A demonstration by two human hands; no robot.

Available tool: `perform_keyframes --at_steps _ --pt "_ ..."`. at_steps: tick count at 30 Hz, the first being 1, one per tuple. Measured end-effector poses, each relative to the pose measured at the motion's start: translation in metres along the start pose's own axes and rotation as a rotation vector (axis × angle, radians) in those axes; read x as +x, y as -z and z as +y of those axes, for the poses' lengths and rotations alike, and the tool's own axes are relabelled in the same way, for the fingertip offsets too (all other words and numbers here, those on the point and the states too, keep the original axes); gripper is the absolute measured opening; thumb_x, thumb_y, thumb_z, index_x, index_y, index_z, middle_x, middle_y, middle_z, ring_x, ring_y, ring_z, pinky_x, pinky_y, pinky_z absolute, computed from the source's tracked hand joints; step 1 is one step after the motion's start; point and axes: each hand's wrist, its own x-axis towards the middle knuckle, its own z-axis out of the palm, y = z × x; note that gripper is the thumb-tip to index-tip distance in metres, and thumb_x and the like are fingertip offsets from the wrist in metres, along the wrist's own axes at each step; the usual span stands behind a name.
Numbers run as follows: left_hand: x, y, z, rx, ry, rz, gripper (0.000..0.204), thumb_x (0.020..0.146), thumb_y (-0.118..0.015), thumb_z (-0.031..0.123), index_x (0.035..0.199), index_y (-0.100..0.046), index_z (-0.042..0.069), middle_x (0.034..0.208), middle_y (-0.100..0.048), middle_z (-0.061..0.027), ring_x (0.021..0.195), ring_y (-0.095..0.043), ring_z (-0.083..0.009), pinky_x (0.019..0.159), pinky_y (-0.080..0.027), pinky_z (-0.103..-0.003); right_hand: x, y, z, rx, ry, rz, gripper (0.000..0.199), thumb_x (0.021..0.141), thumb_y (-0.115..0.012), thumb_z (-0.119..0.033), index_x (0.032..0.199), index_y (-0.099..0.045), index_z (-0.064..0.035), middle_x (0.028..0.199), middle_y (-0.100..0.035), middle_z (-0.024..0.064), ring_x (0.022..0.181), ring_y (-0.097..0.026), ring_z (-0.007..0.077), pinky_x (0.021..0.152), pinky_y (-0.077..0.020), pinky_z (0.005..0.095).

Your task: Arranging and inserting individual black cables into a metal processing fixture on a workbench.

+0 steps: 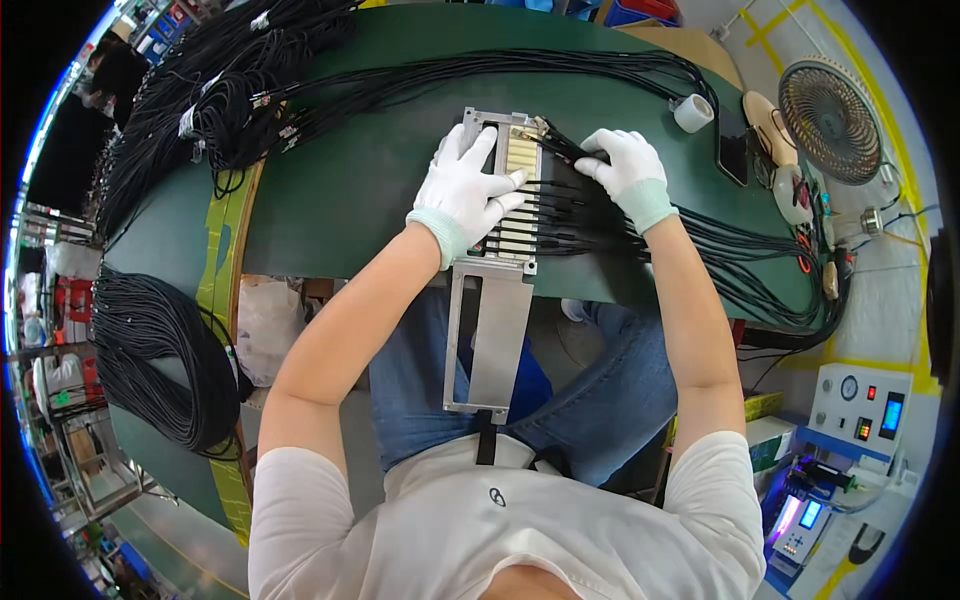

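A metal fixture (500,340) lies lengthwise before me, its near end reaching past the table edge over my lap. Its far part holds a row of cream-coloured slots (522,150), with several black cables (560,245) running out of the nearer ones to the right. My left hand (462,190), in a white glove, rests on the fixture's left side with its fingers apart, the tips at the slots. My gloved right hand (622,168) is closed in a pinch on a small bunch of black cables (568,146), whose connector ends (540,126) lie at the fixture's far right corner.
Black cable bundles cover the table's far left (235,110), and a coil (160,360) lies at the left. A white roll (692,113), a phone (732,150) and a fan (830,120) are at the right. A gauge-fitted machine (860,410) stands lower right.
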Motion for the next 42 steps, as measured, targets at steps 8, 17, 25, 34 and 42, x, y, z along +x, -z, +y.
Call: perform_keyframes --at_steps 8,17,25,34,42 --pt "0.0 -0.002 0.001 0.09 -0.146 0.074 0.028 0.088 -0.07 0.032 0.113 -0.077 0.02 0.139 -0.056 -0.0167 0.134 -0.046 -0.0376 0.116 -0.03 -0.053 -0.006 0.006 -0.006 0.127 0.049 0.111 0.018 0.081 -0.075 -0.027 0.095 -0.074 -0.0153 0.087 -0.07 0.0044 0.09 -0.064 0.0279 0.081 -0.0518 0.0401" --pt "0.007 0.001 0.005 0.09 -0.129 0.036 0.031 0.09 -0.067 0.039 0.116 -0.076 0.026 0.132 -0.061 -0.0133 0.131 -0.05 -0.0334 0.117 -0.026 -0.055 0.001 -0.004 -0.003 0.09 0.038 0.164 0.013 0.081 -0.076 -0.024 0.089 -0.072 -0.0148 0.084 -0.069 0.0035 0.088 -0.063 0.0275 0.081 -0.051 0.0389" --pt "0.009 -0.009 -0.012 -0.299 0.034 0.44 0.017 0.081 -0.077 0.028 0.084 -0.072 0.012 0.115 -0.07 -0.0076 0.117 -0.058 -0.031 0.105 -0.04 -0.044 -0.009 0.01 -0.048 0.397 0.275 0.176 0.015 0.077 -0.078 -0.021 0.087 -0.072 -0.0119 0.084 -0.069 0.0059 0.088 -0.062 0.0297 0.08 -0.0498 0.0408" --pt "0.007 0.001 -0.009 -0.375 -0.048 0.422 0.015 0.081 -0.077 0.019 0.077 -0.068 0.007 0.115 -0.071 -0.0082 0.114 -0.059 -0.0307 0.1 -0.044 -0.043 -0.007 0.004 -0.071 0.536 0.192 0.039 0.016 0.08 -0.077 -0.025 0.084 -0.072 -0.011 0.081 -0.069 0.0078 0.084 -0.064 0.032 0.077 -0.0514 0.0426" --pt "0.0 -0.007 -0.028 -0.332 0.258 0.513 0.024 0.084 -0.075 0.021 0.07 -0.063 0.005 0.108 -0.074 -0.0085 0.106 -0.063 -0.0288 0.095 -0.047 -0.04 -0.01 0.008 -0.048 0.575 0.092 0.023 0.016 0.082 -0.075 -0.016 0.096 -0.067 -0.012 0.082 -0.07 0.0069 0.083 -0.065 0.0294 0.077 -0.0521 0.0415"
